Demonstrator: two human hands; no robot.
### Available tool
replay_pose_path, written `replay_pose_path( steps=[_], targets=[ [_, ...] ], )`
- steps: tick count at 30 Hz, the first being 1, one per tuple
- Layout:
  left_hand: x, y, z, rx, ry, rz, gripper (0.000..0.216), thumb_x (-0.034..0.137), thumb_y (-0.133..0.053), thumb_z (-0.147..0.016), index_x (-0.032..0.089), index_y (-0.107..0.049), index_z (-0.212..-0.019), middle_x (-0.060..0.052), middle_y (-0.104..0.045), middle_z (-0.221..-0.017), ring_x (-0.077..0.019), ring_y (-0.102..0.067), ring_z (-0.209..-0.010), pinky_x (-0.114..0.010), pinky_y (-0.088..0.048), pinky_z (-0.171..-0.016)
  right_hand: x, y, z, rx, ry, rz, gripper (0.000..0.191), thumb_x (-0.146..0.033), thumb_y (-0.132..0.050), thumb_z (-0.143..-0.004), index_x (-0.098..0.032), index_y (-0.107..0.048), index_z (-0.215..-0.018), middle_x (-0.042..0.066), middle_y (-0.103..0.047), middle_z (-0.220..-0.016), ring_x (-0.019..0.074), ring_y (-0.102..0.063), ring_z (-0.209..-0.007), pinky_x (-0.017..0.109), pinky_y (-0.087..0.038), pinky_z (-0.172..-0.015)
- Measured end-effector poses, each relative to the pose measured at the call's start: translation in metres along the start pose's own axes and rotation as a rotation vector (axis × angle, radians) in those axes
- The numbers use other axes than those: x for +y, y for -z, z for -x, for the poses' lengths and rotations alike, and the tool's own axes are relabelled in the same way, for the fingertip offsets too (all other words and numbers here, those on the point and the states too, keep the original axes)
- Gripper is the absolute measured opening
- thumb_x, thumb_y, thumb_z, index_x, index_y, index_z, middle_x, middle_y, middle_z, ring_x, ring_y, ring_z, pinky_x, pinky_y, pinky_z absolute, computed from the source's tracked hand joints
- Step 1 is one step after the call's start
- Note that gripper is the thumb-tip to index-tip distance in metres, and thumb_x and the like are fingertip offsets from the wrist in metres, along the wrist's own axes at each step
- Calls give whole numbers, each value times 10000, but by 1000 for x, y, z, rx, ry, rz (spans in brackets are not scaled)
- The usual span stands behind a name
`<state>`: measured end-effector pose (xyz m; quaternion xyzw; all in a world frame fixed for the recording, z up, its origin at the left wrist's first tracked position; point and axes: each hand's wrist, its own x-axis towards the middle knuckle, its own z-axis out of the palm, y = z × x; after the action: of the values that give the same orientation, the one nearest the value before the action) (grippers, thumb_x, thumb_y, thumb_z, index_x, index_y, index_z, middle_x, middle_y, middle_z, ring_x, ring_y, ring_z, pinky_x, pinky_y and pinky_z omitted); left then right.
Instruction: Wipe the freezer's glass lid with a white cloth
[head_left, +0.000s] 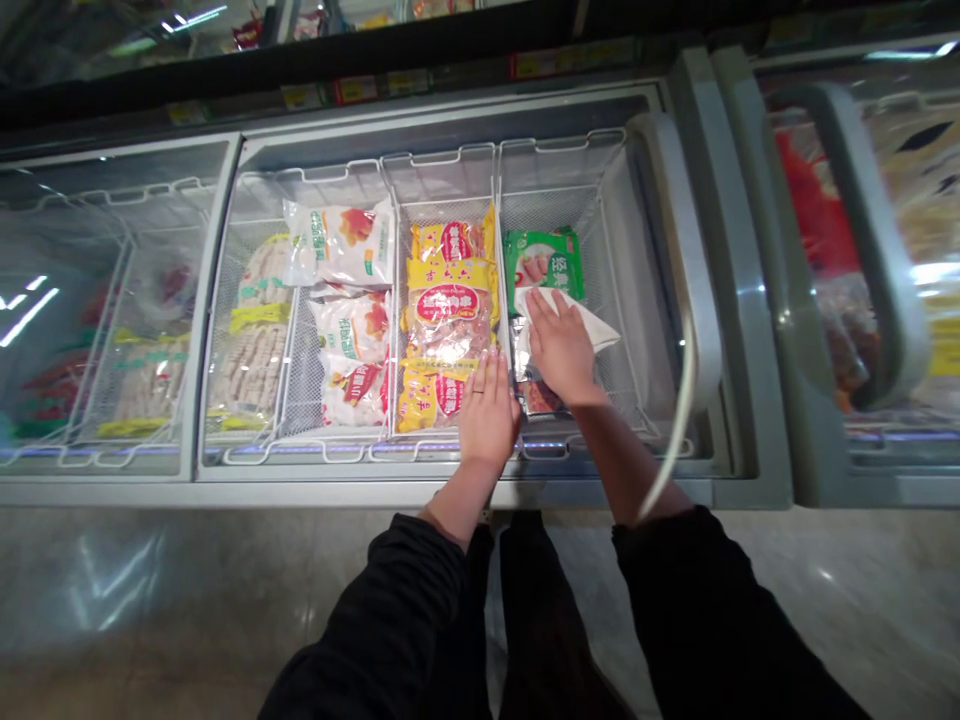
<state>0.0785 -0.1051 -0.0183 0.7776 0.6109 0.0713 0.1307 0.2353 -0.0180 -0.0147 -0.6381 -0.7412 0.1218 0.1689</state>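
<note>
Pressing flat with fingers spread, the right hand [562, 345] lies on a white cloth [602, 330] just below the green packet [544, 262] in the open freezer [450, 492]. The left hand [489, 410], fingers together and clasping nothing, rests lower left of the green packet, against the yellow packets [448, 300]. The lid [679, 250] is already slid aside, right of the green packet; the cloth is not yet picked up.

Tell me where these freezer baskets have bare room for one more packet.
Bare mesh lies in the right basket, behind the green packet and right of the right hand. The yellow packets by the left hand fill their basket; the white packets crowd theirs too.
</note>
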Motion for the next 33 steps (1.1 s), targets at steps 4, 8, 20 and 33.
replay_pose_path(
  steps=[4,8,20,33],
  targets=[
    [0,2,1,8,-2,20,684,129,-462,-1035,121,-380,-1714,-141,-388,-1778,-272,-313,-1684,-514,-319,-1380,9,10,24,-163,149,-3,609,-216,-385,-1091,-203,-466,-1695,49,-472,-1746,309,-351,-1665,591,-316,-1358],
    [-1,2,2,1,-1,22,639,153,-446,-1060,83,-407,-1693,-167,-395,-1769,-273,-312,-1684,-499,-304,-1387,31,21,47,-192,129,53,605,-227,-399,-1097,-219,-450,-1700,44,-471,-1749,296,-358,-1662,569,-322,-1357],
    [-8,8,3,42,7,112,644,139,-430,-1070,160,-387,-1713,-104,-447,-1758,-222,-345,-1671,-447,-314,-1390,10,12,15,-119,111,-4,624,-235,-373,-1103,-206,-407,-1725,56,-449,-1763,326,-328,-1672,619,-288,-1366],
    [-29,34,-141,93,-73,63,682,130,-426,-1034,83,-338,-1709,-111,-325,-1821,-232,-243,-1707,-455,-185,-1409,15,-2,-7,19,23,-12,668,-256,-357,-1102,-193,-308,-1765,81,-427,-1776,377,-304,-1672,685,-254,-1357]
  ],
)
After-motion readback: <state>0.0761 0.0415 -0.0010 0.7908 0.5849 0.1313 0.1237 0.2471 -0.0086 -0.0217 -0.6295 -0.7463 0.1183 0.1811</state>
